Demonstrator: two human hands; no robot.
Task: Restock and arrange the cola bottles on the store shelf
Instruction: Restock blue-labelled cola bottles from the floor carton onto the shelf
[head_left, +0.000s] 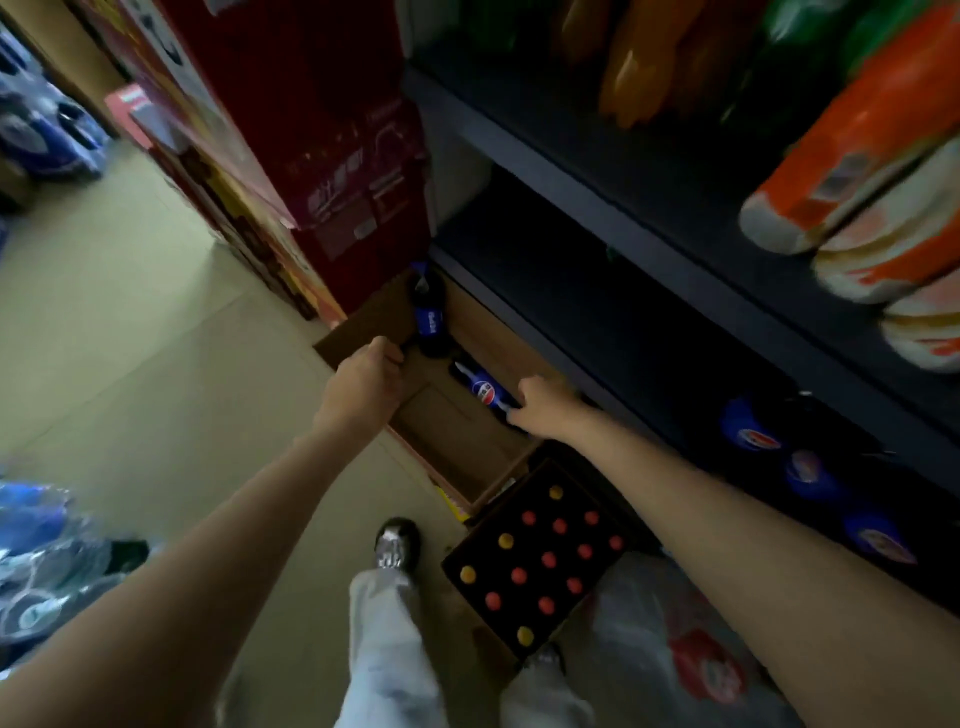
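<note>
An open cardboard box (447, 431) sits on the floor against the dark shelf unit. Two cola bottles lie in it: one (430, 317) at the far end, one (485, 392) along the shelf side. My left hand (366, 382) grips the box's left flap (363, 327). My right hand (540, 410) closes on the nearer bottle. Several cola bottles (750, 434) with blue labels stand on the bottom shelf at right.
A dark crate (540, 558) of bottles with red and yellow caps stands by my feet. Red cartons (322, 156) are stacked at the shelf's left end. Orange and green soda bottles (852, 135) fill the upper shelf. Plastic-wrapped packs (41, 556) lie on the floor at left.
</note>
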